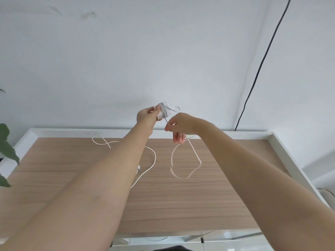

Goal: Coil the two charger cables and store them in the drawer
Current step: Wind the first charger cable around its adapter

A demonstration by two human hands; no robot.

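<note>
My left hand [147, 115] holds a white charger block [165, 111] up above the far edge of the desk, with several turns of white cable wound around it. My right hand [178, 126] pinches the same cable just below the block. From that hand the loose length [183, 160] hangs in a loop over the desk. A second white cable [153, 160] lies loose on the wooden desk top, curling from the back left to under my left forearm, with a small white plug [138, 168] beside it. No drawer is in view.
The wooden desk [181, 205] has a raised white rim [282, 151] at the back and right. A black cord [261, 64] runs down the white wall at the right. Green plant leaves [7, 147] reach in at the left edge.
</note>
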